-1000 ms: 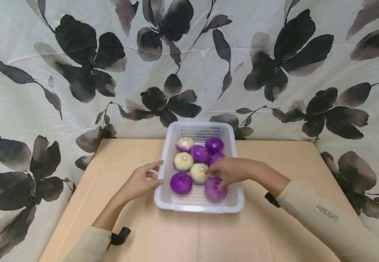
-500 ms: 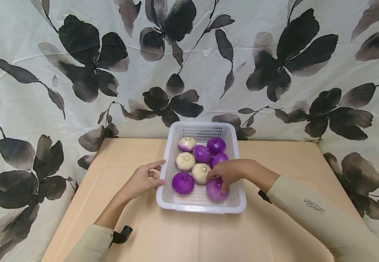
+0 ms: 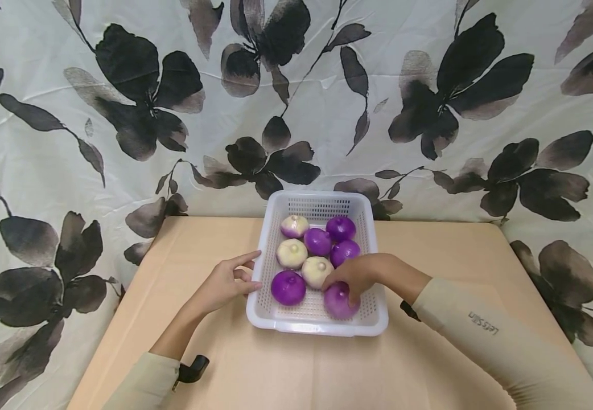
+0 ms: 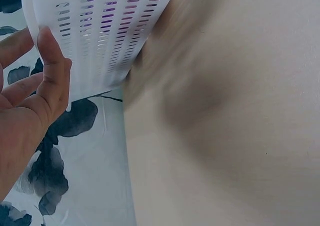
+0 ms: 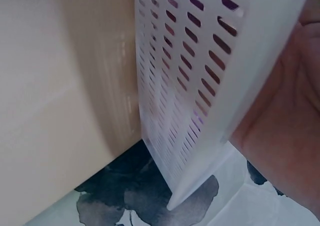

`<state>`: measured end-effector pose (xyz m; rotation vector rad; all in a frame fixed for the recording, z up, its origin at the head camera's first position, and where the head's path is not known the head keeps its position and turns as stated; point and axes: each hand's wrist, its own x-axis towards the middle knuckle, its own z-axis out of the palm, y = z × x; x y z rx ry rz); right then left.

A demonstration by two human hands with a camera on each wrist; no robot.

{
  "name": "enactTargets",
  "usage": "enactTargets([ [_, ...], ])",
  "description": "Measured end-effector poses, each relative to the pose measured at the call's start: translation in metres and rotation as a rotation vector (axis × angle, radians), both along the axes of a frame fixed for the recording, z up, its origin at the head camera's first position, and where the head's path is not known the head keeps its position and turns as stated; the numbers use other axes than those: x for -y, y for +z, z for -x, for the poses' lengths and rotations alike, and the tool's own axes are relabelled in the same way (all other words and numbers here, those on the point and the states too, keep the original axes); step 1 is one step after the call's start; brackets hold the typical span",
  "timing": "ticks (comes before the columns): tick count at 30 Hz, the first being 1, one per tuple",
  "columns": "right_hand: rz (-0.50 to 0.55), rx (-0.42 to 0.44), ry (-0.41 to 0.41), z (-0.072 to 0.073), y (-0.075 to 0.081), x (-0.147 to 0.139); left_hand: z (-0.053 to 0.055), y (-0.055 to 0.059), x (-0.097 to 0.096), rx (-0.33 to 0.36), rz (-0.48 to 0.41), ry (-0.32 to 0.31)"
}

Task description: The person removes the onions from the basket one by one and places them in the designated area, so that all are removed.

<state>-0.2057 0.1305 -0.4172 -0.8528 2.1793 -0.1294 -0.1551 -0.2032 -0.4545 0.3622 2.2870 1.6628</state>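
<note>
A white perforated plastic basket (image 3: 317, 328) holds several onions. My right hand (image 3: 360, 276) reaches over its right side and grips a paler purple onion (image 3: 340, 302) at the front right, thumb and fingers on either side of it. My left hand (image 3: 230, 279) touches the basket's left rim with thumb and index finger, the other fingers bent behind. A dark purple onion (image 3: 288, 287) sits at the front left. Two whitish onions (image 3: 317, 272) lie in the middle. In the right wrist view the basket wall hides my right fingers and the onion.
Farther back in the basket are several purple onions (image 3: 341, 228) and a white-and-purple onion (image 3: 294, 226). The basket stands on a light wooden table (image 3: 296, 376). Behind it hangs a floral cloth (image 3: 194, 148). Each wrist wears a black camera strap.
My right fingers have closed down around the front right onion, and the right forearm has shifted left. My left hand keeps its place at the rim. The whole view has drifted slightly.
</note>
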Motion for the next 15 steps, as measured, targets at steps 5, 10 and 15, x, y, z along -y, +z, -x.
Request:
enactTargets([
  [5, 0.006, 0.052, -0.006, -0.001, -0.0036, 0.0028, -0.0007, 0.0029, -0.0016, 0.013, 0.008, 0.002],
  [10, 0.003, 0.063, 0.008, -0.0001, -0.0048, 0.0053, -0.0012, 0.0032, -0.0012, 0.017, 0.001, -0.009],
  [15, -0.009, 0.078, 0.022, 0.0028, -0.0047, 0.0056, -0.0013, 0.0028, -0.0009, 0.012, -0.004, -0.02],
])
